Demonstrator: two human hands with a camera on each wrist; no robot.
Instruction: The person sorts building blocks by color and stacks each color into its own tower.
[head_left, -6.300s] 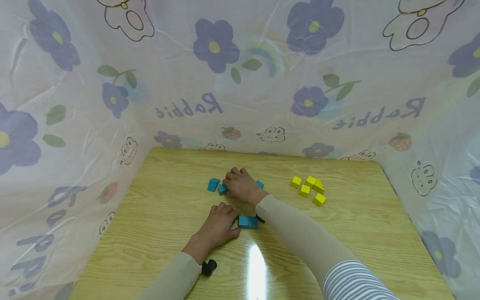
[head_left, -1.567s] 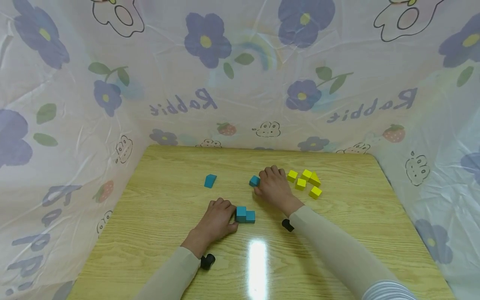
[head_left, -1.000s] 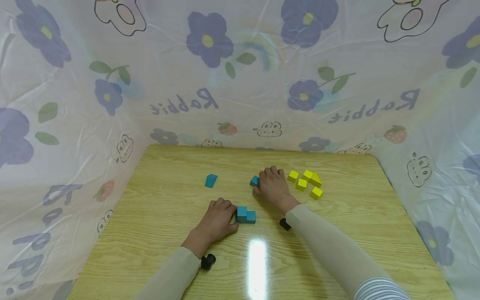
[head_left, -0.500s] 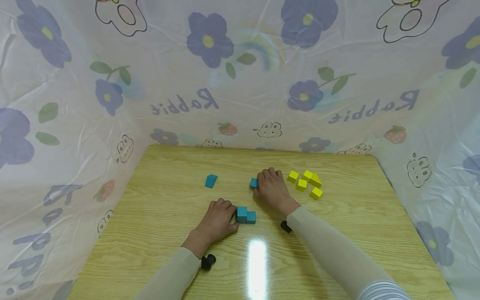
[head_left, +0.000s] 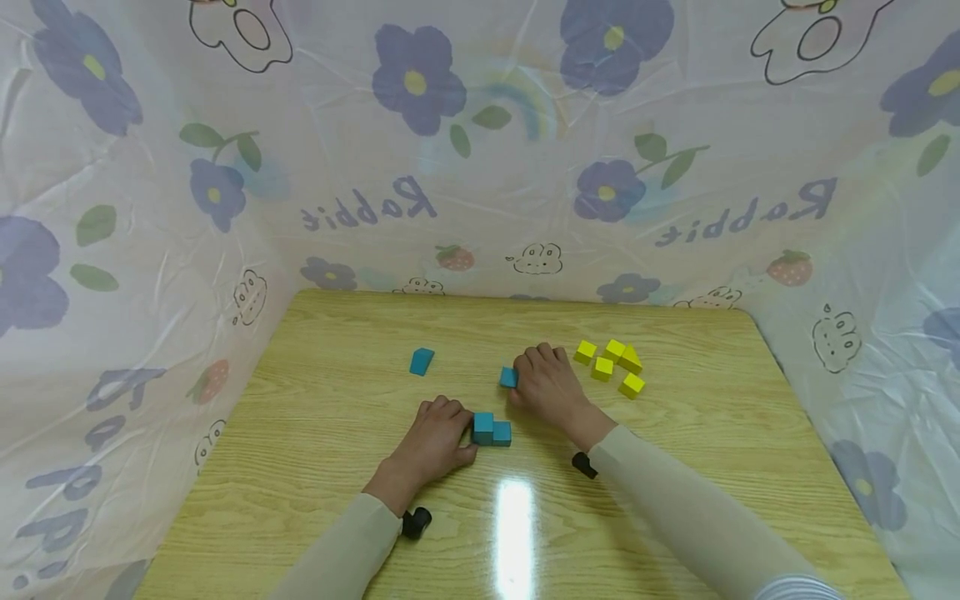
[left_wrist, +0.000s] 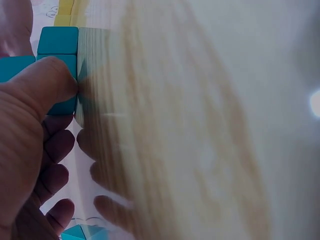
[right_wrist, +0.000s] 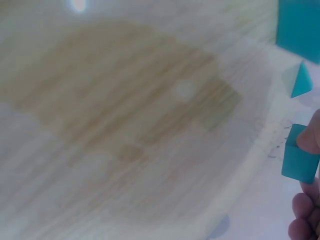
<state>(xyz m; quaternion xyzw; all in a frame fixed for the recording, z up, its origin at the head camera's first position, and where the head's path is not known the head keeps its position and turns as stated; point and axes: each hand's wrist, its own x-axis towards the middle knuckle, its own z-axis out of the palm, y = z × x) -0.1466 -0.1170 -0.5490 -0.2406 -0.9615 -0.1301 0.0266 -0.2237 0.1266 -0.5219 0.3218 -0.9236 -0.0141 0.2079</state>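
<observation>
Three blue cubes form a small group at mid-table: two side by side, the right one being a base cube (head_left: pixel 502 433), and an upper cube (head_left: pixel 483 423) on the left one. My left hand (head_left: pixel 432 443) grips the lower left cube (left_wrist: pixel 62 106), thumb on its near side and fingers behind. Beyond the group, my right hand (head_left: pixel 551 383) pinches another blue block (head_left: pixel 509 377) between thumb and fingers; part of it is hidden by the hand. In the right wrist view that block (right_wrist: pixel 299 162) shows below the thumb. A blue triangular block (head_left: pixel 422 361) lies apart, far left.
Several yellow cubes, among them a front one (head_left: pixel 632 385), and a yellow triangular block (head_left: pixel 630 358) lie right of my right hand. A patterned cloth (head_left: pixel 510 208) encloses the wooden table (head_left: pixel 337 333) at the back and sides.
A blue cube now stands on the left base cube. My right hand has moved right from the back-row blocks and lately a little nearer with its blue block. The left hand stays put.
</observation>
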